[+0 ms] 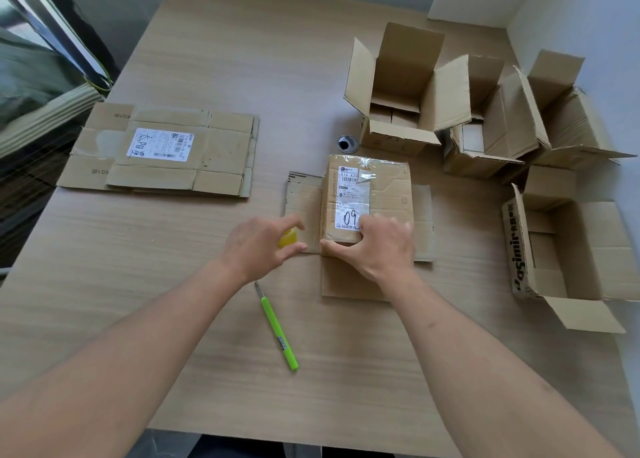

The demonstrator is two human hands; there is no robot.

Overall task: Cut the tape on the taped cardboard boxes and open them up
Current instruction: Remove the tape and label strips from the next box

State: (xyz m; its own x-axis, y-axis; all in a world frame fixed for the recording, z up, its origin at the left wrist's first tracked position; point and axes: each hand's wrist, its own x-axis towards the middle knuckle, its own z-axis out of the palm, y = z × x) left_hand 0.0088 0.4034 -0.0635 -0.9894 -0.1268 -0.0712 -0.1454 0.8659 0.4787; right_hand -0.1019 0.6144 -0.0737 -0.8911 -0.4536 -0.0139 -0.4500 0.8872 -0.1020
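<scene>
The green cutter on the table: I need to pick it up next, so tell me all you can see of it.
The green cutter is a slim bright-green plastic utility knife with a grey metal tip. It lies flat on the wooden table between the forearms, tip pointing away toward the left hand, tail toward the person. No hand touches it.

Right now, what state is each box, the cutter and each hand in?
Labelled box: flattened, flaps spread, under both hands.
Flattened stack: lying flat.
Four boxes: standing, flaps open.
Green cutter: lying on the table, untouched.
Left hand: holding a yellow object.
Right hand: pressing the labelled box.
</scene>
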